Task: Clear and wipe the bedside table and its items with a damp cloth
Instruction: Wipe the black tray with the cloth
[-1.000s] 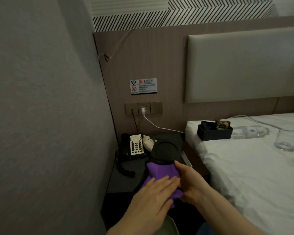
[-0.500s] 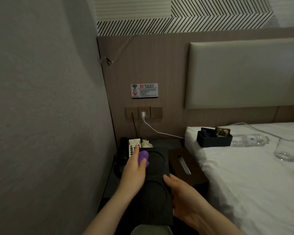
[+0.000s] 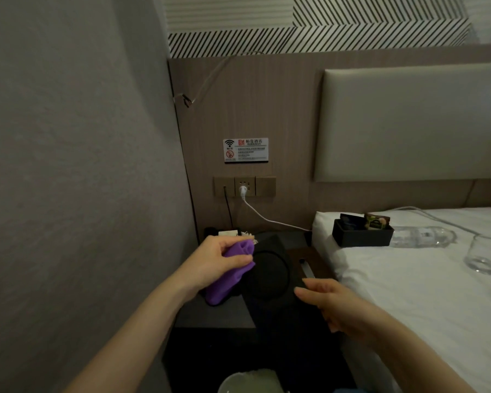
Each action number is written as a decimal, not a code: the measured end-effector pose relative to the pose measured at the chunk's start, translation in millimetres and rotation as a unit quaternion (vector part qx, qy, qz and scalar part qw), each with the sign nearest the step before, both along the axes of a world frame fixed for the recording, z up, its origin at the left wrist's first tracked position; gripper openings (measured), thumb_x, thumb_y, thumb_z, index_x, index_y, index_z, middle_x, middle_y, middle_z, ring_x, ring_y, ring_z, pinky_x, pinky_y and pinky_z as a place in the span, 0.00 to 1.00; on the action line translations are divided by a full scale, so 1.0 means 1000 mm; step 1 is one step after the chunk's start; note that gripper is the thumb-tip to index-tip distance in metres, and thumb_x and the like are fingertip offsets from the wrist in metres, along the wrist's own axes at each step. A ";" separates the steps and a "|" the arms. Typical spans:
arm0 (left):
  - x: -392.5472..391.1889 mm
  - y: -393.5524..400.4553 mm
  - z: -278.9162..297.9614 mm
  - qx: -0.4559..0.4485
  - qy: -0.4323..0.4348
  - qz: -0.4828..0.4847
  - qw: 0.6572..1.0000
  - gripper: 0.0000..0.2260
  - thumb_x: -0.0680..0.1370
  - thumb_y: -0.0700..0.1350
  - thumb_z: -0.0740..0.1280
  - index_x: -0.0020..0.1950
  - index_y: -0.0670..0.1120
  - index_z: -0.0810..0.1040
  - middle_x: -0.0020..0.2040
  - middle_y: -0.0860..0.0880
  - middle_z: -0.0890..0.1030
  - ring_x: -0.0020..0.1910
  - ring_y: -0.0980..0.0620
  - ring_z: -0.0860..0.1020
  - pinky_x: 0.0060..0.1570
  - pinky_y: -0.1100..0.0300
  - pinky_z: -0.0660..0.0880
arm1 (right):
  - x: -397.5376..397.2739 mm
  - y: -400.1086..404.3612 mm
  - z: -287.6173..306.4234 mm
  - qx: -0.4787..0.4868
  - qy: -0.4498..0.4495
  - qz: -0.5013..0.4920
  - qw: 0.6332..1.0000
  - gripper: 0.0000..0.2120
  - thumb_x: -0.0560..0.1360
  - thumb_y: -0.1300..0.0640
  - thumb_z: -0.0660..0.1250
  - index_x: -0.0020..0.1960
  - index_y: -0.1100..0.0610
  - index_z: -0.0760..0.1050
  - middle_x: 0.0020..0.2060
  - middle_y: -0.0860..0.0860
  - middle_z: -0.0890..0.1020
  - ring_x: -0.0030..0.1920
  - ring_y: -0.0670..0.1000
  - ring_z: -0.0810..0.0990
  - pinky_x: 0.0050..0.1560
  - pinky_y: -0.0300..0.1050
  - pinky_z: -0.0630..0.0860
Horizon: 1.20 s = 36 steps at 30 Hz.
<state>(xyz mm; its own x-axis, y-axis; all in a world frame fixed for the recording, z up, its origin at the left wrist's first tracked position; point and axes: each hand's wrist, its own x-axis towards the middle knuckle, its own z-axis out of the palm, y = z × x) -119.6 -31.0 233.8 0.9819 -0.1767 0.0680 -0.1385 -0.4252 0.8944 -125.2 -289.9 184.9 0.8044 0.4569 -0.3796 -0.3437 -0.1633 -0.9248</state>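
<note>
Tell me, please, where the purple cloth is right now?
In the head view, the purple cloth is gripped in the left hand at the left of the bedside table, beside the black tray.

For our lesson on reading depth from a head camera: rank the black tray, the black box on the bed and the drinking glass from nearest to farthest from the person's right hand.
From the right hand:
1. Black tray, on the bedside table, right at the fingers.
2. Black box, on the bed's near corner, beyond the hand.
3. Drinking glass, far right on the bed.
</note>
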 end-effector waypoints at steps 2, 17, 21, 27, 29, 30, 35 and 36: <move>-0.001 -0.003 -0.001 -0.053 -0.027 0.002 0.998 0.17 0.75 0.45 0.71 0.59 0.62 0.76 0.51 0.61 0.82 0.49 0.65 0.80 0.42 0.71 0.75 | -0.001 -0.007 0.004 0.013 -0.017 -0.005 1.000 0.12 0.76 0.51 0.67 0.57 0.50 0.82 0.56 0.53 0.84 0.56 0.54 0.83 0.47 0.46 0.80; -0.002 -0.043 0.016 0.060 -0.046 -0.047 0.996 0.27 0.78 0.65 0.51 0.75 0.56 0.61 0.67 0.60 0.71 0.59 0.69 0.70 0.54 0.69 0.64 | -0.010 0.003 0.023 -0.040 -0.125 -0.005 0.991 0.09 0.80 0.53 0.62 0.54 0.50 0.81 0.47 0.51 0.86 0.49 0.51 0.85 0.44 0.41 0.82; -0.005 -0.030 0.009 -0.031 0.017 -0.010 0.999 0.21 0.81 0.60 0.52 0.70 0.54 0.69 0.55 0.62 0.74 0.52 0.66 0.73 0.47 0.68 0.67 | -0.007 -0.003 0.021 -0.034 -0.143 -0.037 0.988 0.09 0.80 0.52 0.63 0.50 0.49 0.83 0.48 0.53 0.86 0.49 0.54 0.85 0.50 0.47 0.83; -0.005 -0.031 0.001 0.049 -0.055 0.014 0.997 0.11 0.80 0.50 0.62 0.58 0.49 0.80 0.44 0.58 0.79 0.44 0.63 0.77 0.43 0.69 0.69 | -0.005 0.002 0.029 -0.082 -0.157 0.016 0.984 0.09 0.80 0.52 0.63 0.52 0.49 0.82 0.47 0.53 0.86 0.49 0.54 0.85 0.49 0.46 0.83; -0.003 -0.030 0.002 0.024 -0.063 0.031 0.997 0.10 0.80 0.50 0.64 0.59 0.52 0.79 0.47 0.61 0.79 0.46 0.66 0.77 0.44 0.73 0.70 | -0.005 0.004 0.031 -0.068 -0.156 -0.002 0.985 0.09 0.80 0.52 0.64 0.49 0.49 0.83 0.47 0.53 0.86 0.49 0.54 0.86 0.48 0.46 0.83; -0.002 -0.030 0.002 0.002 -0.057 0.037 0.998 0.08 0.79 0.50 0.64 0.57 0.54 0.79 0.46 0.64 0.78 0.45 0.70 0.77 0.42 0.74 0.70 | -0.006 0.005 0.032 -0.057 -0.152 -0.015 0.987 0.09 0.80 0.52 0.64 0.48 0.48 0.84 0.47 0.53 0.86 0.48 0.53 0.86 0.47 0.45 0.83; -0.002 -0.026 -0.002 -0.111 -0.024 0.081 0.990 0.05 0.76 0.47 0.69 0.46 0.58 0.81 0.46 0.58 0.82 0.45 0.64 0.80 0.42 0.70 0.73 | -0.007 0.010 0.027 -0.019 -0.120 -0.054 0.991 0.10 0.80 0.53 0.64 0.47 0.48 0.85 0.47 0.52 0.86 0.49 0.52 0.86 0.48 0.46 0.82; -0.002 -0.026 -0.004 -0.145 -0.025 0.091 0.985 0.05 0.76 0.46 0.70 0.48 0.56 0.82 0.47 0.55 0.84 0.46 0.61 0.81 0.42 0.69 0.75 | -0.007 0.011 0.025 -0.011 -0.117 -0.059 0.991 0.10 0.79 0.53 0.65 0.47 0.49 0.85 0.48 0.53 0.86 0.49 0.52 0.86 0.49 0.46 0.82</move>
<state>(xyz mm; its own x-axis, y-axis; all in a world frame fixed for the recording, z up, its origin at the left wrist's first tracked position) -122.1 -57.1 230.2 0.9895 0.0371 0.1396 -0.1312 -0.1744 0.9759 -132.5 -278.9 210.3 0.9192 0.3478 -0.1847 -0.1380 -0.1547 -0.9783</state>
